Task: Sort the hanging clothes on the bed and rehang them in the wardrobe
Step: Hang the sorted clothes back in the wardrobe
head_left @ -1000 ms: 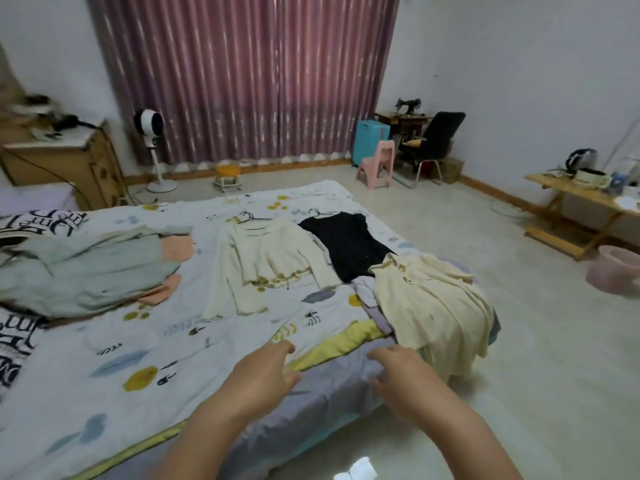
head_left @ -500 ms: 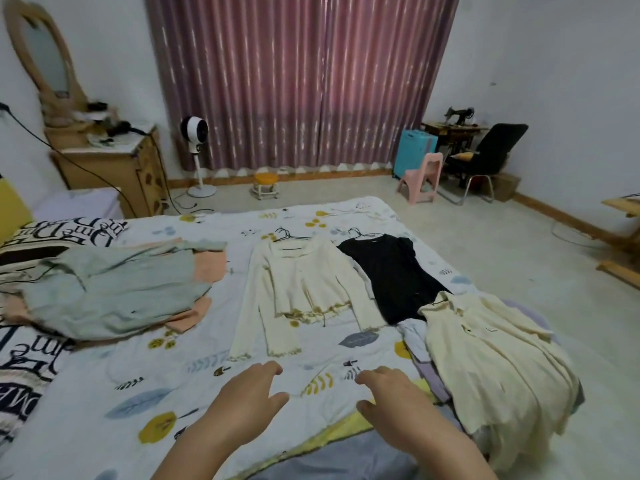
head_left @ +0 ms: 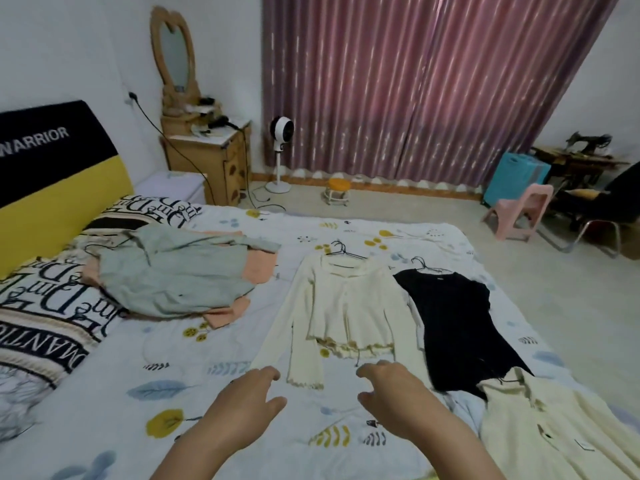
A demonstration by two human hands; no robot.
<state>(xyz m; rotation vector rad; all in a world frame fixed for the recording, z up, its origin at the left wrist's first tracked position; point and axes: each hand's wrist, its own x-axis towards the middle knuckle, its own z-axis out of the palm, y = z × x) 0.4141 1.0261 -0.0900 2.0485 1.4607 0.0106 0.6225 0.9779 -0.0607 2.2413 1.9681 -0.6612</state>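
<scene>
I see a white bedsheet (head_left: 242,358) printed with yellow and blue leaves, a cream cardigan (head_left: 346,306), a black dress (head_left: 453,323), a pale green shirt (head_left: 173,275) over peach cloth (head_left: 259,268), and mauve striped curtains (head_left: 415,81).

Left arm: we reach it forward from the bottom edge, forearm bare.
Left hand (head_left: 244,405): we hold it palm down, fingers loosely bent and a little spread, gripping nothing.
Right arm: we extend it forward beside the left, forearm bare.
Right hand (head_left: 398,398): palm down, fingers (head_left: 372,370) loosely curled, thumb apart, holding nothing.
Spacing: our hands are near each other, not touching.
</scene>
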